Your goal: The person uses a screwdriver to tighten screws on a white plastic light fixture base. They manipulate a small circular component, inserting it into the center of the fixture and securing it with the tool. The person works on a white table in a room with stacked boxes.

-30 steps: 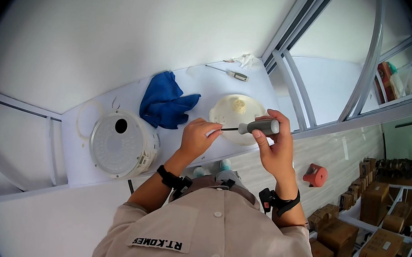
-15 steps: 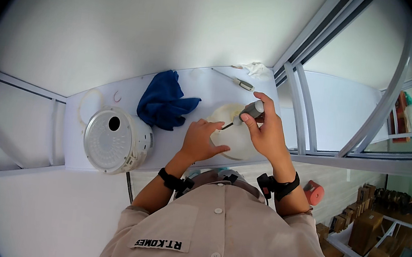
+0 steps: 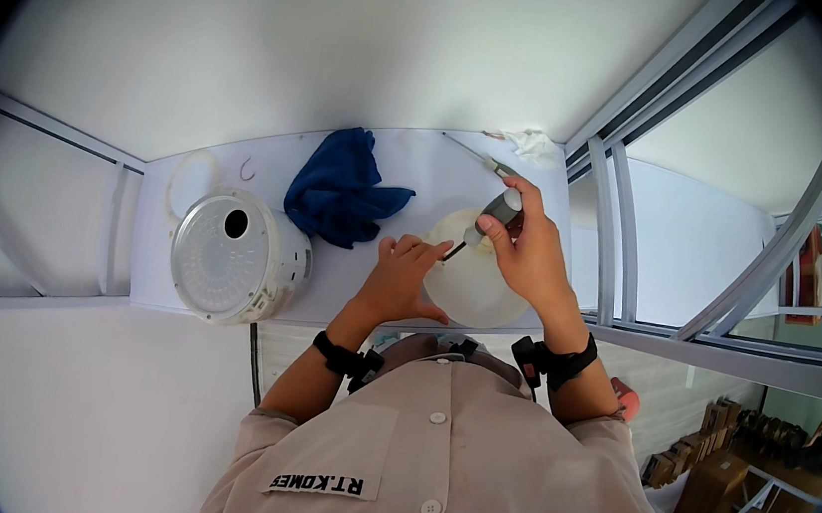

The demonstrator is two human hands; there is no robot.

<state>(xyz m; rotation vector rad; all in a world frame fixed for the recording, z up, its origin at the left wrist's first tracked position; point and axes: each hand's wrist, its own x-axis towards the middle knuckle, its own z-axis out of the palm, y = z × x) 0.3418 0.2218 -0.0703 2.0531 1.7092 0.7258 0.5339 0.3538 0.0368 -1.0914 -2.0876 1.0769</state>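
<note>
My right hand (image 3: pixel 535 255) is closed round the thick grey handle of a screwdriver (image 3: pixel 496 213). The dark shaft slants down and left to the edge of a round, off-white plastic part (image 3: pixel 477 294) on the table. At that part's left edge rests my left hand (image 3: pixel 396 280), thumb and fingers spread apart, fingertips close by the screwdriver's tip. What lies right under the tip is too small to make out.
Left of my hands stands a white cylindrical housing (image 3: pixel 220 266) with a dark round hole in its top. A blue cloth (image 3: pixel 342 194) lies crumpled behind. Another screwdriver (image 3: pixel 477 153) and a white crumpled cloth (image 3: pixel 535 146) are near the back wall. A metal-framed glass panel (image 3: pixel 614 233) borders the right side.
The screwdriver stands tilted more upright, its handle now higher in my right hand's grip. My left fingers have shifted slightly at the part's edge. The whole view has moved a little.
</note>
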